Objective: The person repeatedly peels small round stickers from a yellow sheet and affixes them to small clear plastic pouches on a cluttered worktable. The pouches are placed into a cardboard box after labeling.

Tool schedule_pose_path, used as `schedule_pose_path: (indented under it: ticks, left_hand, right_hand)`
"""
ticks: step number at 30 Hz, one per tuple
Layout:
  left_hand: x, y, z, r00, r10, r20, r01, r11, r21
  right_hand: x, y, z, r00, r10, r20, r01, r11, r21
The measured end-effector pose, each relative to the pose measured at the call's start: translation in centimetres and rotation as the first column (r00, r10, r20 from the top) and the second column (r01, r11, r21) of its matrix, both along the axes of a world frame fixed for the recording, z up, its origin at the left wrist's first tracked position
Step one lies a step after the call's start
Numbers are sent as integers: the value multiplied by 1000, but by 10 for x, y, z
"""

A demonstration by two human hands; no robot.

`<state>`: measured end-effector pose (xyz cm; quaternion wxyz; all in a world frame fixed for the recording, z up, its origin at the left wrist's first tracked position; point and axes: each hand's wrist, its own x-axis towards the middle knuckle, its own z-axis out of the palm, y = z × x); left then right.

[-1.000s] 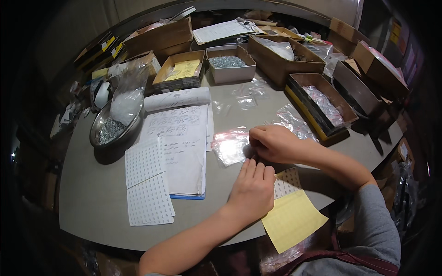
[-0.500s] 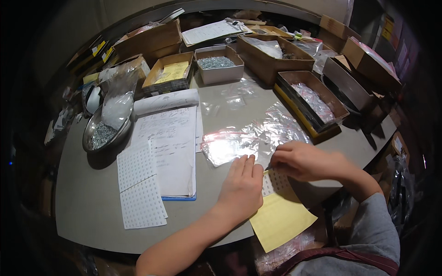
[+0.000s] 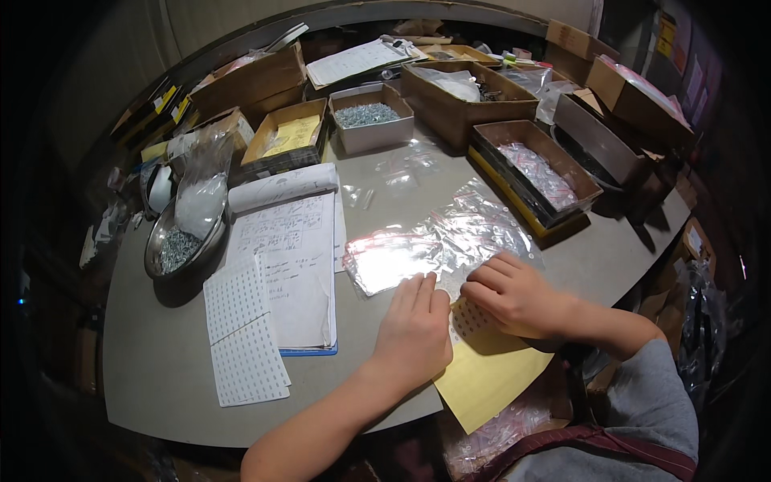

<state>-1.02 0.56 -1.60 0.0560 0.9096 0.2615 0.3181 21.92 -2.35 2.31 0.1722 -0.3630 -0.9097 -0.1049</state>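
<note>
My left hand (image 3: 414, 331) lies flat, fingers stretched forward, along the left edge of a label sheet (image 3: 468, 320). Its fingertips reach the near edge of a pile of clear zip bags (image 3: 393, 261) with red seal lines. Curled over the right part of the label sheet is my right hand (image 3: 522, 299), its fingers bent together; whatever is between them is hidden. The sheet's bare yellow lower part (image 3: 491, 379) hangs over the table's front edge. More shiny zip bags (image 3: 490, 221) spread out beyond my right hand.
A clipboard with written papers (image 3: 301, 273) lies left, partly under white label sheets (image 3: 245, 341). Beyond it stands a metal bowl of small screws (image 3: 178, 249). Around the back are a white box of screws (image 3: 368, 116), several cardboard boxes (image 3: 474, 96) and a tray of filled bags (image 3: 538, 173).
My right hand has turned a little, its fingers now further over the label sheet. The left hand stays nearly in place. The whole view has shifted slightly.
</note>
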Motion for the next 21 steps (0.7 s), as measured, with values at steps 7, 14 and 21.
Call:
schedule_pose_path:
  ticks: [7,14,21]
  left_hand:
    - [1,-3,2,1000,3,5,-2,999,-39]
    - [2,0,5,986,-159,52,165,979,-121]
    - [1,10,-3,998,63,0,-63,998,-26]
  right_hand:
    - [6,-7,0,988,155,-7,-154,987,52]
    - [6,6,31,855,21,-519,-229,912,-340]
    - [-19,99,25,905,-271,-327,-50,697,-715]
